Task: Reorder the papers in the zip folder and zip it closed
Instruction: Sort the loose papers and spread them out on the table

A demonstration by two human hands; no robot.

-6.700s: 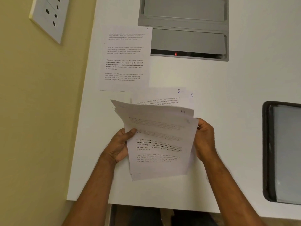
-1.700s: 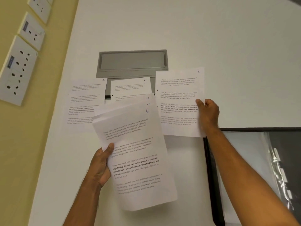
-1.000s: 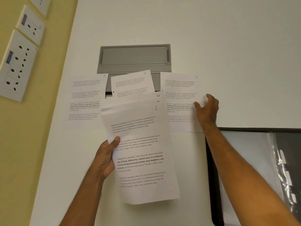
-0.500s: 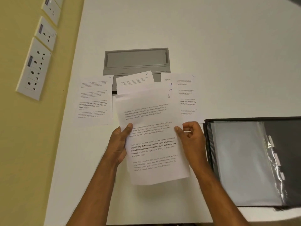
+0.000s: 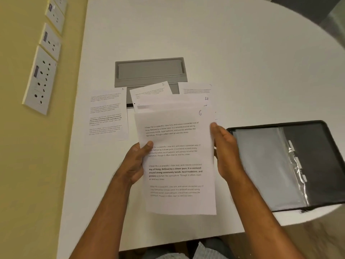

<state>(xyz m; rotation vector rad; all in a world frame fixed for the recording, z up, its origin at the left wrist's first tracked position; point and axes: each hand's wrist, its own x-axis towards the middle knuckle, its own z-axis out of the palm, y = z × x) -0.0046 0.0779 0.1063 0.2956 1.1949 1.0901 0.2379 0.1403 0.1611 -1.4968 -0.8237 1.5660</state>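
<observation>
The right hand has opened flat against the edge of the paper stack; the left hand grips the stack's other edge.

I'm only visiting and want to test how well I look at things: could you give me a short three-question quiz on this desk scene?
1. True or false: the black folder is zipped shut.
2. Which handwritten number is on the front sheet of the stack of papers? A) 2 B) 6 C) 9
3. Fill in: the left hand grips the stack with its ____ on the front.

Key
1. False: it lies open on the white table, to the right of the right hand.
2. B
3. thumb
</observation>
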